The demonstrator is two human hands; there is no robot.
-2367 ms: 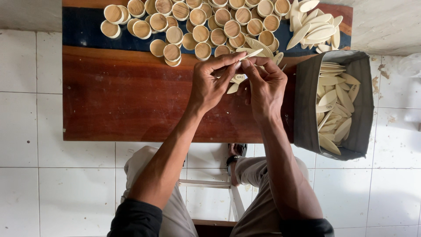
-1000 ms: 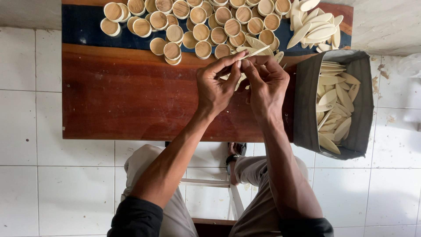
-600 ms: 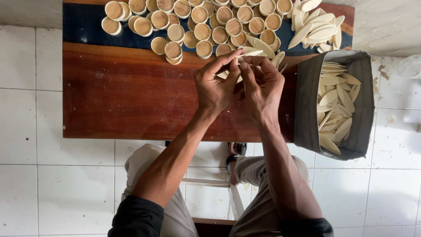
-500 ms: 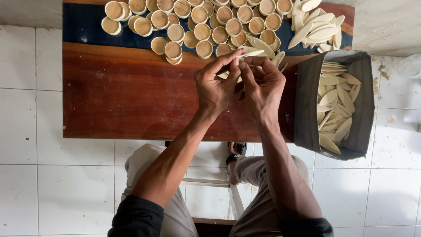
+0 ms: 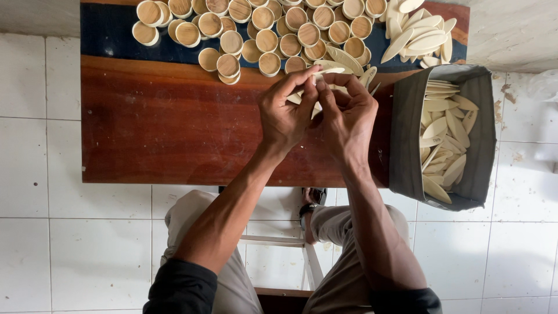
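My left hand [image 5: 285, 113] and my right hand [image 5: 347, 116] meet above the far right part of a reddish wooden table [image 5: 168, 122]. Together they pinch and bend pale leaf strips [image 5: 325, 72] between the fingertips. More strips fan out past my right hand's fingers. Just beyond the hands lies a heap of several small round leaf cups [image 5: 261, 26] on the table's dark blue band.
A grey cloth bag [image 5: 401, 134] full of pale pointed leaf pieces [image 5: 442, 134] hangs at the table's right end. More loose leaf pieces [image 5: 421, 35] lie at the far right corner. White tiled floor surrounds the table; my knees and a stool frame [image 5: 279, 241] are below.
Both hands have stayed in place over the table; the fingers have drawn closer and curled the leaf strips tighter between them.
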